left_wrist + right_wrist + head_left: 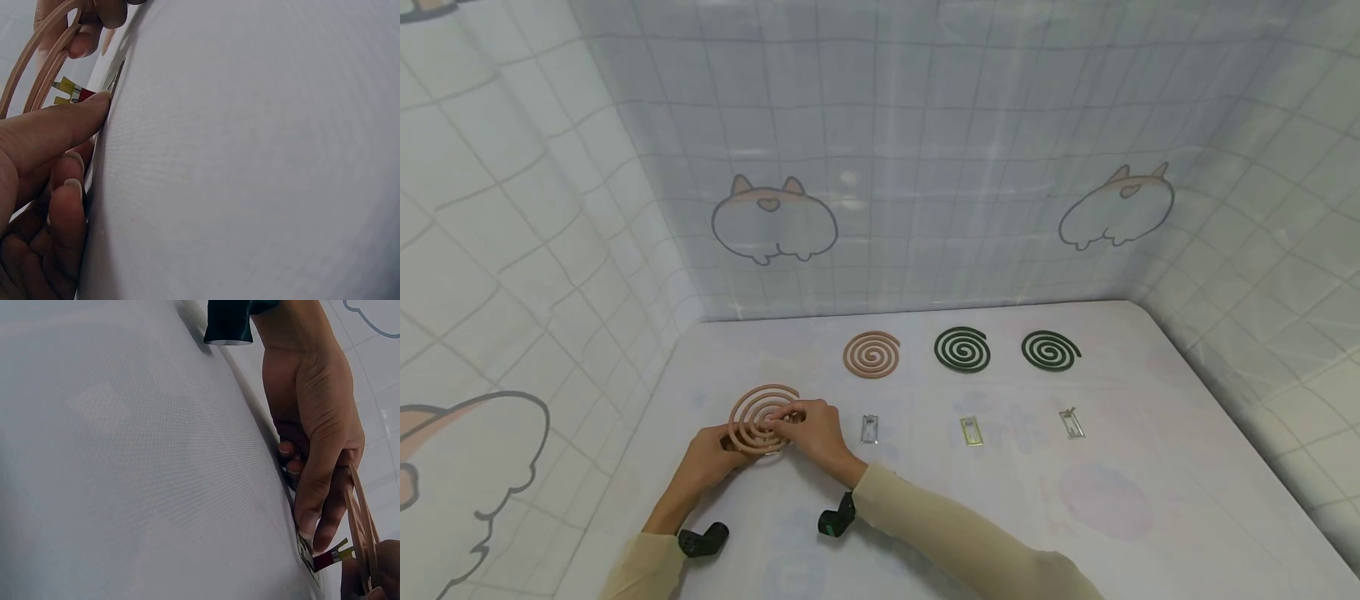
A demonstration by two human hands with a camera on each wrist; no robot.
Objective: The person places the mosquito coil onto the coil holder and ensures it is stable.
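A brown mosquito coil point(747, 437) is tilted above the table between the two hands. My right hand point(816, 429) pinches it near the centre of the spiral. The left hand point(709, 458) is low at the coil's left side, resting by the tabletop. In the right wrist view, the left thumb and forefinger hold the edge of a small flat metal coil stand point(305, 555). An upright prong point(67, 89), looking yellow and red, rises from this stand beside the coil point(39, 72). From the head view, the coil and hands mostly hide the stand.
Another brown coil point(871, 355) and two green coils point(962, 350) point(1050, 351) lie in a row at the back. Nearer, three small metal stands point(869, 429) point(972, 431) point(1072, 423) are spaced rightward. Patterned cloth walls point(925, 208) enclose the white table point(1000, 533).
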